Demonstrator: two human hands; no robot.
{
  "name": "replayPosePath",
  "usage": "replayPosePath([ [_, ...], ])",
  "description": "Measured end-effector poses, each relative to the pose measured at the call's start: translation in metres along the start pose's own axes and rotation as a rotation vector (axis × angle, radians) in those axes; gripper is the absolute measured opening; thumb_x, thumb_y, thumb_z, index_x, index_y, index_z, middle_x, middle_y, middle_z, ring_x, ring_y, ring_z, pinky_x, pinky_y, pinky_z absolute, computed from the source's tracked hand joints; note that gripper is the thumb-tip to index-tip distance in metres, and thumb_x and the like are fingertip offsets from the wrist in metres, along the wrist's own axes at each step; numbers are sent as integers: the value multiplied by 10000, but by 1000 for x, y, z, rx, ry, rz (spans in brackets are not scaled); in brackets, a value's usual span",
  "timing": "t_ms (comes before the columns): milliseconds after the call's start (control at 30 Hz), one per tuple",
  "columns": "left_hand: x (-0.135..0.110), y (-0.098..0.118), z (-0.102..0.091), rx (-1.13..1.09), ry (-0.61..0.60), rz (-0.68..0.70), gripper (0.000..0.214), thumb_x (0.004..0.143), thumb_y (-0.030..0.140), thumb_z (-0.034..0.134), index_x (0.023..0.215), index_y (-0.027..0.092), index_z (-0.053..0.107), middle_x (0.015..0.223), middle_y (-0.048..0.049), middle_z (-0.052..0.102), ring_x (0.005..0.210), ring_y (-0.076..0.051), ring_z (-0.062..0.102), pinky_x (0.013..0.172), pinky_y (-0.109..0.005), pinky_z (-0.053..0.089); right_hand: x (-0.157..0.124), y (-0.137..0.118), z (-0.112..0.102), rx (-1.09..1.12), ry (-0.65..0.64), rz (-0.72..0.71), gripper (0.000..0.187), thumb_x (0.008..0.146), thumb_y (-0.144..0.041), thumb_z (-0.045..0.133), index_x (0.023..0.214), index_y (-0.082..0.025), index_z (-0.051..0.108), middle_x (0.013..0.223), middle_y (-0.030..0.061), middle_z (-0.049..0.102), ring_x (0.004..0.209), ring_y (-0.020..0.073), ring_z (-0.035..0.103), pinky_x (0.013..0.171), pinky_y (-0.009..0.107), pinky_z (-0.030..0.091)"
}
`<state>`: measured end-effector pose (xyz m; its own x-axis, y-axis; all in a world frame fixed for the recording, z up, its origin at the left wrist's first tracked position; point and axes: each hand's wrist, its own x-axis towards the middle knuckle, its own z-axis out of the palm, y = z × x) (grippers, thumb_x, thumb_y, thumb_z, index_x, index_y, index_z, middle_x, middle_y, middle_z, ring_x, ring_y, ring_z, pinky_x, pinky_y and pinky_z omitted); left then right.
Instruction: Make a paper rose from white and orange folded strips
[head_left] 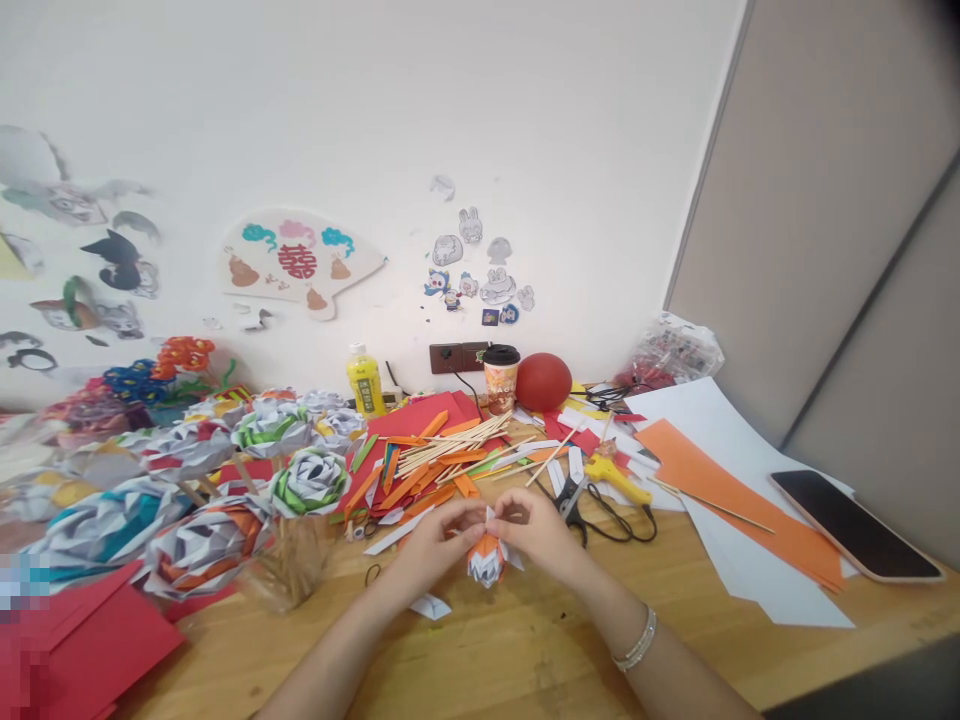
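Observation:
Between my two hands is a small folded paper flower (486, 566) in orange and white, held over the front of the wooden table. My left hand (451, 530) is closed, its fingertips pinching the flower's upper left side. From the right, my right hand (529, 528) pinches the top, where a pointed white tip stands up between the fingers. A loose white paper strip (431, 606) lies on the wood below my left hand. Just right of my right hand are black-handled scissors (571, 500) and a yellow glue gun (619, 478).
Finished paper flowers (307, 482) crowd the left side. Wooden sticks (450, 447) and orange strips pile up behind my hands. A lidded cup (500, 380), a yellow bottle (365, 380) and a red balloon (544, 382) stand by the wall. Orange sheets (739, 500) and a phone (855, 525) lie right.

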<state>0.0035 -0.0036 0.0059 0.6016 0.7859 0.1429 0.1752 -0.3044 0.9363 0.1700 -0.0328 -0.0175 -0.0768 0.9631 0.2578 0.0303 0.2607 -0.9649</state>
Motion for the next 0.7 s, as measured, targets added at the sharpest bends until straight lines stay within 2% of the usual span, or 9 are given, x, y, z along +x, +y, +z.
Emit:
replayPosePath([
  [167,1,-6,-2,80,8,32,216,706,356,592,766,149,612,769,-38,625,694,-155,548,621,-236,403,1,-2,0,24,-33,38,217,615,-296,693,699,-161,545,687,-14,576,646,115,549,640,238,428],
  [367,2,-14,-2,46,-35,-19,220,704,361,589,723,145,550,622,23,548,555,-102,484,521,-202,362,1,-2,-2,-51,-105,65,198,641,-277,670,759,-147,579,740,7,582,693,130,546,656,248,425],
  [633,2,-10,-1,182,-20,-54,221,676,357,595,637,146,539,561,37,506,525,-99,451,486,-186,335,2,10,-1,-242,-96,51,130,649,-236,646,689,-152,556,637,-32,530,584,96,481,548,204,378],
  [700,2,-11,0,195,-23,-55,209,672,344,596,626,148,537,559,38,504,530,-101,451,487,-186,337,3,11,-1,-260,-129,53,137,653,-252,645,705,-151,568,635,-33,530,575,91,477,536,196,371],
])
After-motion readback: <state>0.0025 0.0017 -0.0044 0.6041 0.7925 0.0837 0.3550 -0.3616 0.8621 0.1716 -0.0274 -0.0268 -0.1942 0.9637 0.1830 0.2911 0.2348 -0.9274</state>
